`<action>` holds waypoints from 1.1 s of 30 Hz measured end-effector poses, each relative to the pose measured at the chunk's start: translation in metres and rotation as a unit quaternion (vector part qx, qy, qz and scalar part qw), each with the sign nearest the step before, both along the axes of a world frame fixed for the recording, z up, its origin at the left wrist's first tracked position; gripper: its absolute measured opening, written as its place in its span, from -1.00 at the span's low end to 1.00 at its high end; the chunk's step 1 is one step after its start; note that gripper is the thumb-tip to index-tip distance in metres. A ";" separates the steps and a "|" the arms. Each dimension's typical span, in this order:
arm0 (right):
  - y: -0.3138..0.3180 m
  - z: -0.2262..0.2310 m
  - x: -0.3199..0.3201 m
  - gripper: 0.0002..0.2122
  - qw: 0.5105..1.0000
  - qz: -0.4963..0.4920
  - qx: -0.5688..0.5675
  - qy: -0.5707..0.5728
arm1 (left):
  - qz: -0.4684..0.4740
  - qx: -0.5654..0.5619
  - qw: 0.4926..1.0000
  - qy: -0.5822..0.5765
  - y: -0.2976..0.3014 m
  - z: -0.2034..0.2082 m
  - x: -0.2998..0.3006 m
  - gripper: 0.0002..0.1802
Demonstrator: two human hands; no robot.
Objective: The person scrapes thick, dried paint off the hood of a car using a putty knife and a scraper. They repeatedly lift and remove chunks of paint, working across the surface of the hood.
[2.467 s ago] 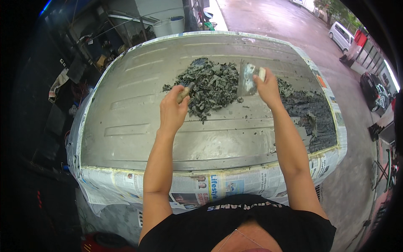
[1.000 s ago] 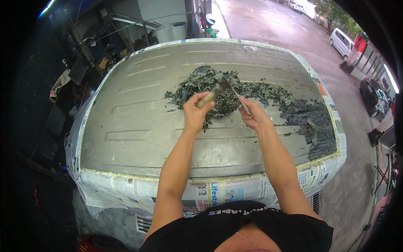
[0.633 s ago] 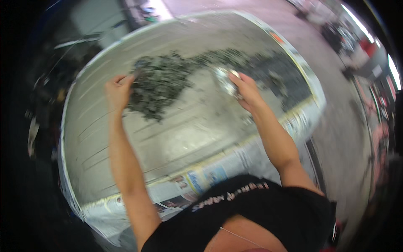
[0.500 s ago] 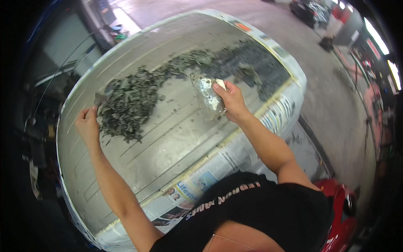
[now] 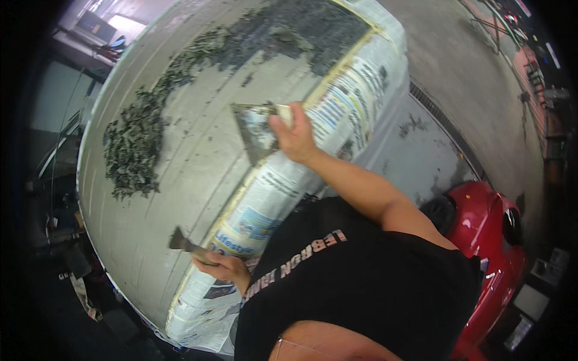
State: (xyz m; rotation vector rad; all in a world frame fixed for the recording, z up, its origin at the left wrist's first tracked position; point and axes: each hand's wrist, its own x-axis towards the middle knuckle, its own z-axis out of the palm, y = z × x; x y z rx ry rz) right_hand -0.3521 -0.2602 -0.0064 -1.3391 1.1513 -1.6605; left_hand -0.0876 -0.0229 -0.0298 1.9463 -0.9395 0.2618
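At the grey panel's point(image 5: 198, 165) near edge, I go two-handed.
My left grip point(image 5: 224, 268) pinches the narrow scraper point(image 5: 191, 247), my right grip point(image 5: 295, 135) the wide scraper point(image 5: 255, 131), by handles, likely freeing blades; dark flakes point(image 5: 135, 147) heap far left.

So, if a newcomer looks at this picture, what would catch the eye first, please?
Probably the heap of dark flakes on the pale ridged panel, at the left. Then come a wide scraper in the right hand, near the centre, and a narrower scraper in the left hand, lower down. A glossy red vehicle stands out at lower right.
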 end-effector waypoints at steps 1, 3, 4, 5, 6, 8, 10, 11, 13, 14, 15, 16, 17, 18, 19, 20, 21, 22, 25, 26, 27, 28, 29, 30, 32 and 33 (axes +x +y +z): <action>0.001 0.001 0.001 -0.73 1.000 0.011 -0.001 -0.008 | 0.016 0.006 1.000 -0.008 0.002 0.005 -0.006 -0.37; -0.004 0.002 -0.001 -0.71 1.000 0.003 -0.008 -0.023 | 0.019 0.003 1.000 -0.022 -0.016 0.010 -0.014 -0.37; -0.006 0.000 -0.001 -0.72 0.999 0.001 -0.006 -0.035 | 0.024 0.019 0.997 -0.066 -0.018 0.008 -0.010 -0.36; -0.010 -0.002 -0.003 -0.72 0.999 -0.002 -0.003 -0.048 | 0.025 0.023 0.998 -0.055 -0.025 0.001 -0.011 -0.35; -0.011 -0.004 0.001 -0.72 0.999 -0.009 -0.012 -0.045 | 0.034 0.033 0.998 -0.049 -0.023 0.000 -0.011 -0.34; -0.013 -0.008 0.000 -0.72 0.999 -0.016 -0.022 -0.042 | 0.057 0.050 0.996 -0.056 -0.021 0.000 -0.008 -0.31; -0.009 -0.005 -0.005 -0.72 0.999 0.009 0.012 -0.041 | 0.097 0.093 0.990 -0.044 -0.021 0.006 -0.009 -0.31; -0.012 -0.004 -0.004 -0.72 0.998 0.031 0.028 -0.040 | 0.103 0.094 0.990 -0.035 -0.023 0.007 -0.011 -0.32; -0.017 -0.005 0.000 -0.67 1.000 0.015 -0.008 -0.025 | 0.082 0.096 0.991 -0.049 -0.012 -0.003 0.004 -0.31; -0.021 -0.007 0.002 -0.67 0.999 0.032 0.017 -0.028 | 0.070 0.080 0.994 -0.040 -0.009 0.007 -0.006 -0.32; -0.025 -0.011 -0.002 -0.66 0.998 0.038 0.040 -0.027 | 0.070 0.085 0.992 -0.065 -0.013 0.000 -0.003 -0.32; -0.024 -0.002 -0.009 -0.65 0.998 0.039 0.023 -0.045 | 0.065 0.071 0.993 -0.074 -0.015 -0.004 -0.001 -0.33; -0.026 0.008 -0.019 -0.64 0.998 0.036 0.004 -0.060 | 0.053 0.054 0.995 -0.062 -0.016 0.000 -0.009 -0.32; -0.032 0.011 -0.029 -0.64 0.998 0.006 -0.028 -0.061 | 0.049 0.048 0.995 -0.077 -0.014 -0.001 -0.007 -0.33; -0.040 0.011 -0.041 -0.64 0.996 -0.026 -0.062 -0.059 | 0.057 0.052 0.993 -0.094 -0.017 0.002 -0.011 -0.32; -0.046 0.011 -0.056 -0.64 0.998 -0.024 -0.044 -0.042 | 0.070 0.056 0.993 -0.075 -0.018 0.009 -0.018 -0.32; -0.049 0.009 -0.071 -0.63 0.999 -0.026 -0.024 -0.024 | 0.078 0.062 0.993 -0.055 -0.019 0.013 -0.022 -0.31; -0.053 0.006 -0.084 -0.66 0.996 -0.066 -0.046 0.039 | 0.073 0.061 0.994 -0.061 -0.021 0.013 -0.020 -0.31; -0.048 -0.004 -0.085 -0.70 0.992 -0.071 -0.071 0.074 | 0.069 0.060 0.992 -0.082 -0.019 0.010 -0.015 -0.30; -0.045 -0.008 -0.083 -0.70 0.994 -0.055 -0.072 0.060 | 0.074 0.061 0.991 -0.092 -0.017 0.009 -0.012 -0.30; -0.044 -0.010 -0.083 -0.70 0.994 -0.053 -0.068 0.070 | 0.080 0.063 0.990 -0.100 -0.016 0.007 -0.014 -0.30; -0.043 -0.012 -0.083 -0.69 0.994 -0.050 -0.063 0.080 | 0.075 0.054 0.988 -0.121 -0.016 0.008 -0.013 -0.31; -0.043 -0.013 -0.084 -0.69 0.993 -0.048 -0.058 0.089 | 0.079 0.054 0.989 -0.111 -0.017 0.007 -0.015 -0.31; -0.046 -0.015 -0.085 -0.68 0.992 -0.051 -0.074 0.088 | 0.081 0.052 0.990 -0.102 -0.020 0.009 -0.015 -0.31; -0.056 -0.019 -0.089 -0.66 0.989 -0.057 -0.105 0.085 | 0.077 0.046 0.990 -0.111 -0.019 0.008 -0.015 -0.31; -0.056 -0.019 -0.089 -0.65 0.988 -0.062 -0.101 0.102 | 0.081 0.048 0.991 -0.097 -0.019 0.008 -0.015 -0.32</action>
